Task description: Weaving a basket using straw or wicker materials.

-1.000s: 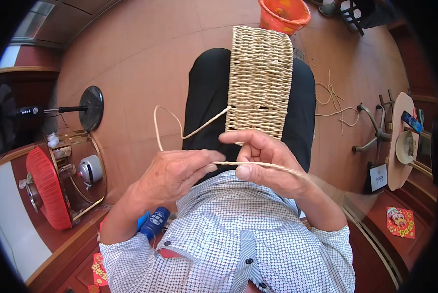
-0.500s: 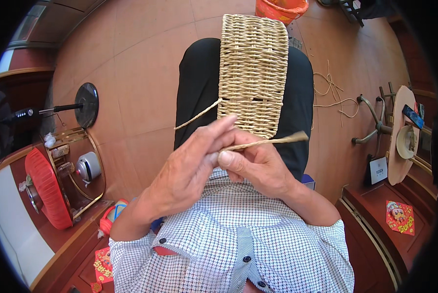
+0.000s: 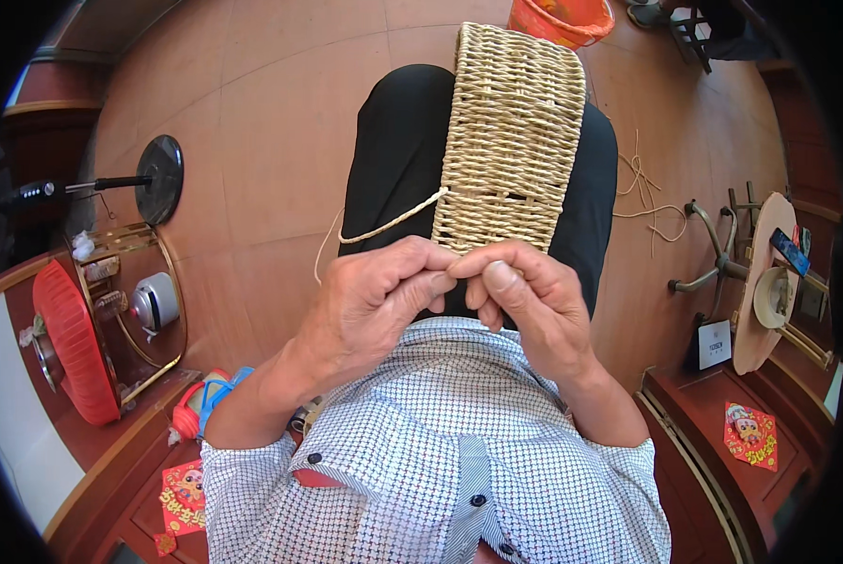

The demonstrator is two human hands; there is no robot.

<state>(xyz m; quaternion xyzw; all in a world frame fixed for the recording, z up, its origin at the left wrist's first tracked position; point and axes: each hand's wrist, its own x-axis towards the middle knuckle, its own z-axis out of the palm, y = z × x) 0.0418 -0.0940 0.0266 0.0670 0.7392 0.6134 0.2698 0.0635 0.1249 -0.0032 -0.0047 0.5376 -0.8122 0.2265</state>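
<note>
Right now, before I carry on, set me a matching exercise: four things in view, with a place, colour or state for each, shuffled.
1. Woven piece
2. Strand
3. Bucket
4. Phone

A. Orange-red, beyond the knees
B. Off to the far right
C. Thin, pale, trailing leftward
D. Broad, resting on black trousers

1-D; 2-C; 3-A; 4-B

Floor [image 3: 281, 141] well lit, blk corners, strong fisheye bend nr edges

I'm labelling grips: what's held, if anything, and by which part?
Cannot tell: left hand and right hand hide anything pinched, though a cord leads toward the left.
</note>
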